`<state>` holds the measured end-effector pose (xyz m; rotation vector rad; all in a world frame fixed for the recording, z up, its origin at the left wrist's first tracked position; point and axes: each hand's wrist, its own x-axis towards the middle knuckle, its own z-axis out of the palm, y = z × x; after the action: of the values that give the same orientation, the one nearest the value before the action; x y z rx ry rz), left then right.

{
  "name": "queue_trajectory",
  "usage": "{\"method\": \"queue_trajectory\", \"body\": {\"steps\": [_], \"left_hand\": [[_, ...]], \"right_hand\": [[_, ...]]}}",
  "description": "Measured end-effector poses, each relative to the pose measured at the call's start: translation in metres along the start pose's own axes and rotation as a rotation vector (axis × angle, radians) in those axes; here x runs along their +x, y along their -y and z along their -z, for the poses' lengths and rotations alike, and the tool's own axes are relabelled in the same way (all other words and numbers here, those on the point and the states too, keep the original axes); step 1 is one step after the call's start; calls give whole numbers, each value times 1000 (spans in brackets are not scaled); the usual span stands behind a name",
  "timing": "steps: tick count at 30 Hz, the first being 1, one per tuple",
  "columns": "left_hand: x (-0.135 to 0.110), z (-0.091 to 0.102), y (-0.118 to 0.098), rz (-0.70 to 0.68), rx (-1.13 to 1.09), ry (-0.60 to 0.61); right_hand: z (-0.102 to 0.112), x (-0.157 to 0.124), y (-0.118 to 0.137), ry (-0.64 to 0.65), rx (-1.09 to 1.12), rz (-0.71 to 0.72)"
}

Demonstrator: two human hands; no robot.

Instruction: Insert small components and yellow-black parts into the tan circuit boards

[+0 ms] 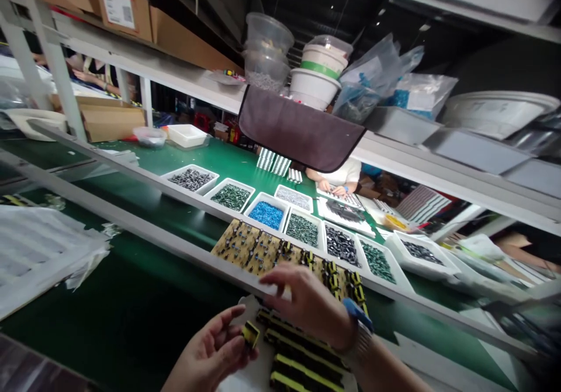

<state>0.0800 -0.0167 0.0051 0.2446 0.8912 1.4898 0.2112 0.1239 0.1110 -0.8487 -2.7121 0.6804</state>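
My left hand (214, 345), at the bottom centre, pinches a small yellow-and-black component (250, 335) between thumb and fingertips. My right hand (307, 301) reaches over from the right, palm down, with thumb and fingers apart and nothing visible in them. It hangs above the near edge of a tan circuit board panel (232, 246). Several rows of the panel's right part carry yellow-and-black components; smaller parts stand on its left. Below my right hand lie long rows of yellow-and-black components (302, 363) on a pale surface, partly hidden by the hand and wrist.
White trays of small parts, one with blue pieces (265, 214), line the far side of the panel. A metal rail (175, 237) crosses the green bench. Overhead, a shelf (394, 152) holds tubs and bags. Another person's hands (333, 188) work at the far side.
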Motion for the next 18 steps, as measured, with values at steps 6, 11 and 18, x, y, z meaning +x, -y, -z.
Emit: {"method": "queue_trajectory", "body": {"steps": [6,11,18], "left_hand": [[14,-4,-4,-70,283,116],[45,-2,8,-583,1193,118],[66,1,14,-651,1254,109]], "right_hand": [[-11,-28,4,94,369,-30],[7,-21,-39,-139,609,-255],[9,-7,-64,-323,346,-179]]}}
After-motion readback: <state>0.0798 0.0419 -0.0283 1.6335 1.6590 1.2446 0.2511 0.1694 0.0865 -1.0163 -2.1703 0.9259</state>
